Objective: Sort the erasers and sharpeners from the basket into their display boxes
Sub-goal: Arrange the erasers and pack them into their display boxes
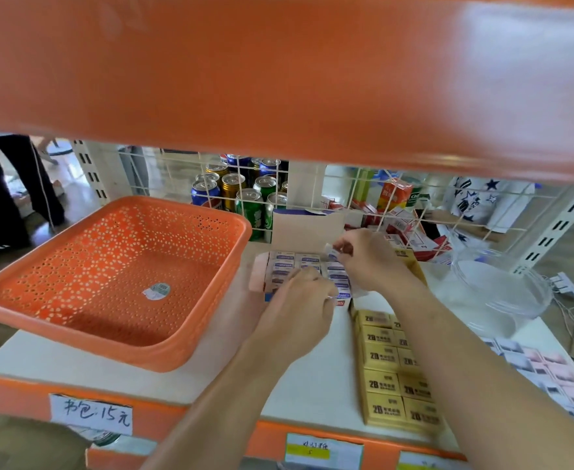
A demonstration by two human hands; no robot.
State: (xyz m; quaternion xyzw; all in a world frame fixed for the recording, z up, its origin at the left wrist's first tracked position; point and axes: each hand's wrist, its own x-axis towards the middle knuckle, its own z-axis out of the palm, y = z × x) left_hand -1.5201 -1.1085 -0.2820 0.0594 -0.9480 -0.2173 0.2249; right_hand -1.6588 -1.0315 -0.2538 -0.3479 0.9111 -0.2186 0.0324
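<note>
My right hand (370, 262) pinches a small blue-and-white wrapped eraser (332, 251); I'd seat it flush in the open cardboard display box (307, 228). My left hand (299, 307) rests there, grip unclear.

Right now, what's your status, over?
Right hand pinches small blue-white wrapped eraser; left hand rests on open cardboard display box of erasers. Orange perforated plastic basket shows only a sticker. Nothing blocking.
</note>
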